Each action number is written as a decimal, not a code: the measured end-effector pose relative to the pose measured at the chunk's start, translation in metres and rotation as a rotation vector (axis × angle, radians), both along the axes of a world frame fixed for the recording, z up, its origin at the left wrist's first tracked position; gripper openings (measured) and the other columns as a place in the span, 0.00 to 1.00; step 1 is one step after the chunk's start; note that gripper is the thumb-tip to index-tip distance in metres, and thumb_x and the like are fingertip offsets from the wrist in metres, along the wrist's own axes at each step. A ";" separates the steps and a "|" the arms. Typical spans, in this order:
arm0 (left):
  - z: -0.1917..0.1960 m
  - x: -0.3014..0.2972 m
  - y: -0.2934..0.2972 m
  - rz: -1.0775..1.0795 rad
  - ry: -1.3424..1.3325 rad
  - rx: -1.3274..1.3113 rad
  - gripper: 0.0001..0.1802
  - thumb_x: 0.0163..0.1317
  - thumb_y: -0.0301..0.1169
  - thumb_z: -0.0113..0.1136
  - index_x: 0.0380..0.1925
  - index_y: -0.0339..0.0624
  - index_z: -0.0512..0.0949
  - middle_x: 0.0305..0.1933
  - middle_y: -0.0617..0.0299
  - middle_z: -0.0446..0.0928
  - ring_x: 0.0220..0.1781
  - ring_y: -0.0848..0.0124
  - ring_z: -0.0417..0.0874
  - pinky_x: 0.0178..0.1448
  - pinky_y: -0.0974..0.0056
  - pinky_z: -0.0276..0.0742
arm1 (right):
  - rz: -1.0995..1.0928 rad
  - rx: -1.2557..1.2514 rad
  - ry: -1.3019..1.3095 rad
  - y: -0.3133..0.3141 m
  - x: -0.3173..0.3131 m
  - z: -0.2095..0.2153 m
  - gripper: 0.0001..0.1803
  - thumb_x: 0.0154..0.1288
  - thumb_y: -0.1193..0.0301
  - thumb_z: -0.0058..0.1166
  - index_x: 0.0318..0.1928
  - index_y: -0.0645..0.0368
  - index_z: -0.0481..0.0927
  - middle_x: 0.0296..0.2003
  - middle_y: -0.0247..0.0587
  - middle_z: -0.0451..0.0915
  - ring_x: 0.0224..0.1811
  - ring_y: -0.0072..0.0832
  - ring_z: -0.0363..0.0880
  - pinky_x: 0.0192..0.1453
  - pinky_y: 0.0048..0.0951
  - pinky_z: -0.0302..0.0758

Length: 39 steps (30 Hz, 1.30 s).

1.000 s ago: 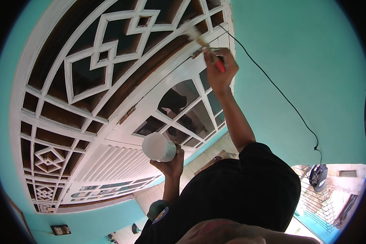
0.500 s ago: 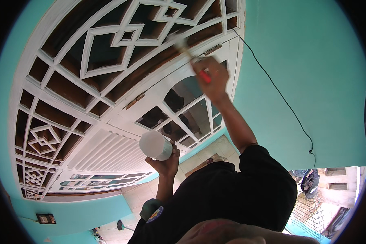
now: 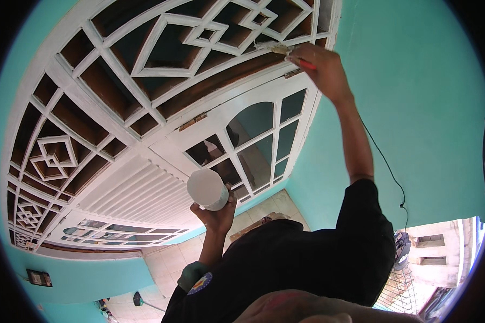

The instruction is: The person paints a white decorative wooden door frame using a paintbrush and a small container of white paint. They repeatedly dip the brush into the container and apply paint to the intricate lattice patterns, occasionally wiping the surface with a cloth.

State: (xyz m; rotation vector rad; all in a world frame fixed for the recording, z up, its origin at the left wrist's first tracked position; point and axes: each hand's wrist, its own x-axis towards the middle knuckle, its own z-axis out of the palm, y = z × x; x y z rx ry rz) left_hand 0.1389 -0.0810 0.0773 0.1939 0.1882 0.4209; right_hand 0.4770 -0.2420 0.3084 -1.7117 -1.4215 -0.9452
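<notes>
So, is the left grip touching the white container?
Touching: the head view shows the left grip holding the white container from beneath, with no gap between them.

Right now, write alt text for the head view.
A person's right hand holds a paintbrush up at white lattice above a glazed white door, beside a turquoise wall; the left hand holds a white tub.

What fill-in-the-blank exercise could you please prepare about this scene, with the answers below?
1. The person holds the white tub in the ____ hand.
2. The brush in the right hand has a ____ handle.
3. The thin cable against the turquoise wall is coloured ____.
4. The white lattice above the door includes nested ____ shapes.

Missing words: left; red; black; diamond.
</notes>
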 end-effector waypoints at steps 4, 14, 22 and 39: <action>-0.005 -0.001 0.008 0.076 0.021 0.007 0.39 0.49 0.56 0.59 0.59 0.49 0.71 0.52 0.53 0.74 0.48 0.57 0.74 0.45 0.60 0.74 | -0.015 -0.178 -0.057 0.010 0.022 0.025 0.10 0.60 0.75 0.65 0.43 0.59 0.84 0.40 0.44 0.86 0.41 0.41 0.85 0.44 0.34 0.82; -0.012 -0.001 0.015 0.037 -0.051 0.049 0.41 0.48 0.56 0.60 0.62 0.50 0.70 0.57 0.56 0.73 0.54 0.57 0.74 0.47 0.59 0.74 | -0.021 -0.224 0.193 0.006 0.000 0.057 0.10 0.63 0.74 0.65 0.44 0.61 0.83 0.34 0.44 0.86 0.34 0.30 0.85 0.40 0.30 0.80; 0.012 0.002 0.007 0.151 0.064 -0.035 0.34 0.53 0.56 0.49 0.55 0.46 0.73 0.47 0.44 0.75 0.43 0.57 0.73 0.41 0.61 0.73 | 0.004 -0.239 0.238 -0.005 -0.013 0.053 0.10 0.63 0.73 0.66 0.40 0.66 0.82 0.32 0.42 0.86 0.30 0.26 0.82 0.39 0.25 0.79; 0.013 0.028 0.007 0.023 0.077 -0.079 0.35 0.55 0.55 0.46 0.58 0.46 0.71 0.49 0.53 0.75 0.47 0.55 0.74 0.41 0.59 0.72 | 0.508 0.899 1.621 -0.009 -0.124 -0.179 0.05 0.73 0.72 0.53 0.43 0.60 0.72 0.35 0.37 0.78 0.34 0.22 0.78 0.31 0.18 0.72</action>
